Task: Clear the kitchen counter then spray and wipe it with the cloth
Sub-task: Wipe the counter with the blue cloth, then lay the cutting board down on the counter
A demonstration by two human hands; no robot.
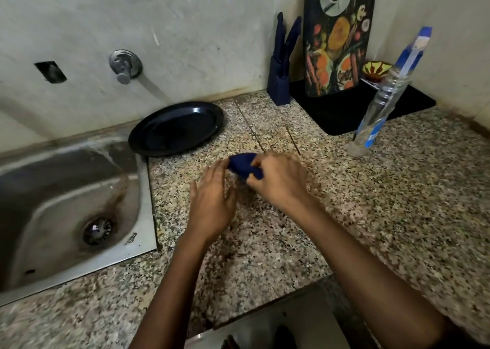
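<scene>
Head view: right hand (pixel 278 181) grasps bunched blue cloth (pixel 244 164) above granite counter (pixel 397 189); left hand (pixel 212 202) relaxed, fingertips touching cloth.

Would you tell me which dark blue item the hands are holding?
The crumpled dark blue cloth, gripped by the right hand; the dark blue knife block stands untouched by the wall.
</scene>
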